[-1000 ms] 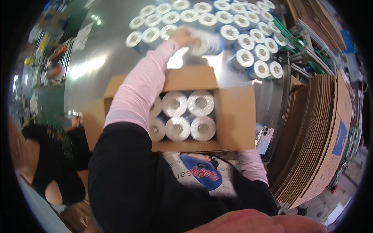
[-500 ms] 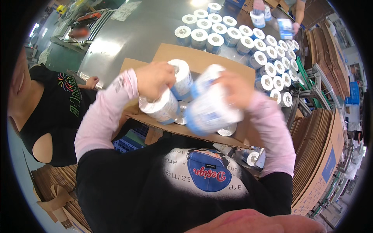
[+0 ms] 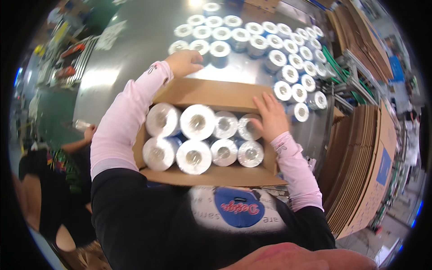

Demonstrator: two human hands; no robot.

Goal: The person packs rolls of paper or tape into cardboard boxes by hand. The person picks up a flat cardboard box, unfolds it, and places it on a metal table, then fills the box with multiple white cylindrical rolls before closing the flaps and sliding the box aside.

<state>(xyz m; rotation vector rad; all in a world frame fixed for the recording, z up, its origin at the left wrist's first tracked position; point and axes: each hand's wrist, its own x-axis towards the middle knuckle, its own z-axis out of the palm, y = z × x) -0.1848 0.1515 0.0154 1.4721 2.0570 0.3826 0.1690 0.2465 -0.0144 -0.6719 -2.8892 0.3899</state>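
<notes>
Fingers bent, grip unclear, my left hand (image 3: pixel 184 63) hovers beside loose wrapped rolls (image 3: pixel 220 55); my open right hand (image 3: pixel 272 119) spreads at the carton (image 3: pixel 209 93). Between my forearms (image 3: pixel 116 119), eight packed rolls (image 3: pixel 194 156) suggest loading underway; another calls for a firm left grasp.

White glare (image 3: pixel 96 80) streaks a metal table (image 3: pixel 139 49) in a packed workroom, with a roller rack (image 3: pixel 85 60) and green floor (image 3: pixel 58 105) at left. At right, stacked flat cartons (image 3: pixel 357 157) stand near a metal frame (image 3: pixel 353 83) with green tubing (image 3: pixel 334 65); grey floor (image 3: pixel 360 243) shows at lower right, a blue bin (image 3: pixel 397 67) farther back.
</notes>
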